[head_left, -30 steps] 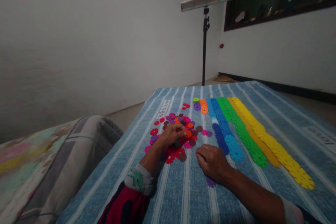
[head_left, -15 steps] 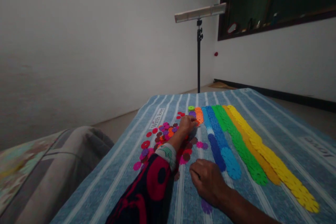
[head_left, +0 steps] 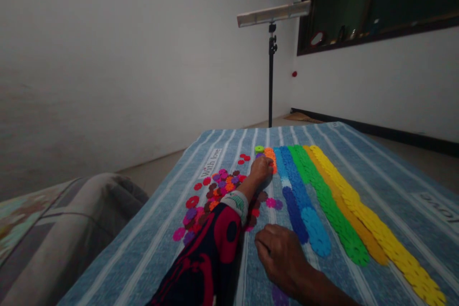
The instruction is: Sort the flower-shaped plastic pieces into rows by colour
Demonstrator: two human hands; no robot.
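My left hand [head_left: 261,170], in a dark sleeve with pink shapes, reaches to the near end of a short orange row of notched plastic discs [head_left: 270,154]. Its fingers are pinched on an orange disc there, mostly hidden by the fingertips. My right hand [head_left: 281,256] lies closed on the striped cloth, nearer to me; anything inside it is hidden. Purple discs [head_left: 279,295] show partly beneath its wrist. Left of and under my left forearm spreads a mixed pile of pink, red, brown, purple and orange discs [head_left: 215,196].
To the right run overlapping rows of blue [head_left: 296,172], green [head_left: 332,201], amber [head_left: 373,246] and yellow discs [head_left: 380,224]. A lime disc [head_left: 259,149] and several red discs [head_left: 244,158] lie at the far side. Beyond the table stands a lamp on a pole [head_left: 271,71].
My left hand has moved slightly along the orange row, its fingertips now over the row's near end. My right hand stays closed in nearly the same place. The view has shifted a little.
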